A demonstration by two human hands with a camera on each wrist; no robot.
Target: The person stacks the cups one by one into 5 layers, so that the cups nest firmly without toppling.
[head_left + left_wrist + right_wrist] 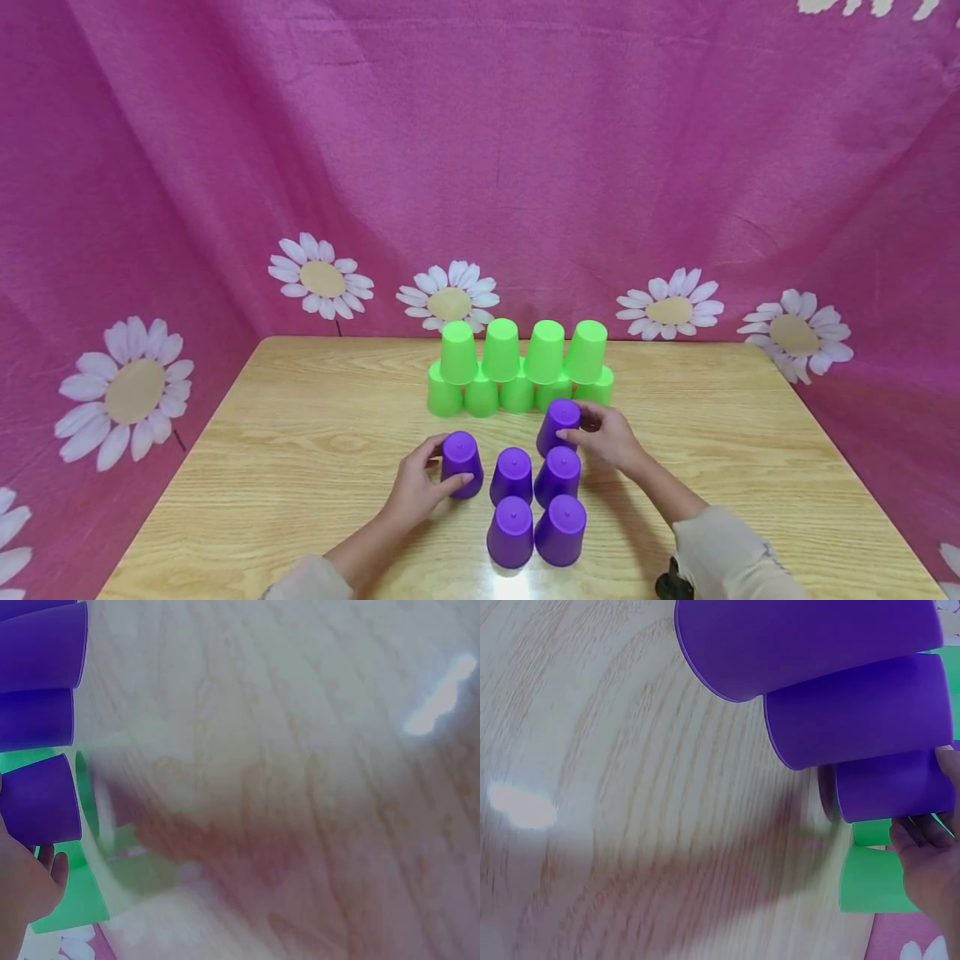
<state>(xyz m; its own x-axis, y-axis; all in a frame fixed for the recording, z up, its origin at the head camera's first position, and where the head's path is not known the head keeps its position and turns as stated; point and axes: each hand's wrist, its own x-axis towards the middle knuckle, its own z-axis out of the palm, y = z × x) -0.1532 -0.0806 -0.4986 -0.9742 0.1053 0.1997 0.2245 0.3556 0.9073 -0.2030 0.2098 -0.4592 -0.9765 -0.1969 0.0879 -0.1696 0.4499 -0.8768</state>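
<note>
Head view: the left hand grips an upturned purple cup between thumb and fingers; the right hand pinches the rearmost purple cup. Left wrist: fingertips beside the cup. Right wrist: thumb and fingers straddle its cup.

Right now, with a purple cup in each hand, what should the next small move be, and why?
I would probably move the left cup a little forward, toward the green cups. The left hand holds it, bare table shows ahead of it, and the right cup, in the right hand, is nearer to the green ones.
</note>
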